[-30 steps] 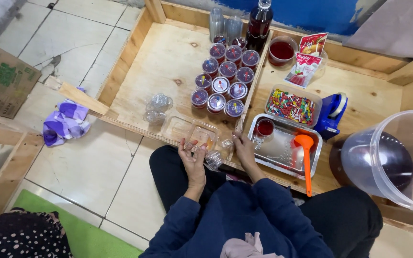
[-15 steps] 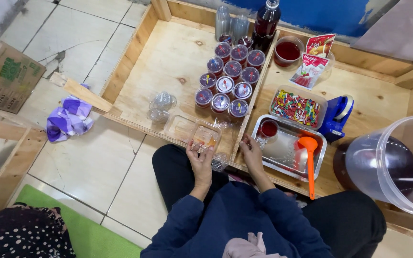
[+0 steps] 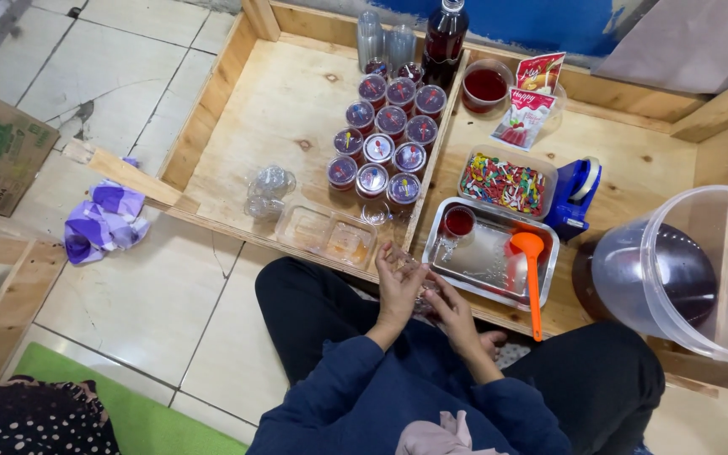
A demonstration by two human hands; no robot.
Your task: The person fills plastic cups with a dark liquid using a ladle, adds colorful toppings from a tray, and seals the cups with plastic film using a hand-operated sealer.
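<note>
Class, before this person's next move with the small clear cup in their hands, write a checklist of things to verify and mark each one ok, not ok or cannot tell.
1. Left hand and right hand both on the clear cup: ok.
2. Cup empty or filled: cannot tell, the hands hide it.
3. Metal tray within reach, beside the hands: ok.
4. Orange ladle free, lying on the tray: ok.
5. Red cup upright on the tray: ok.
6. Sealed cups standing in tidy rows: ok.
</note>
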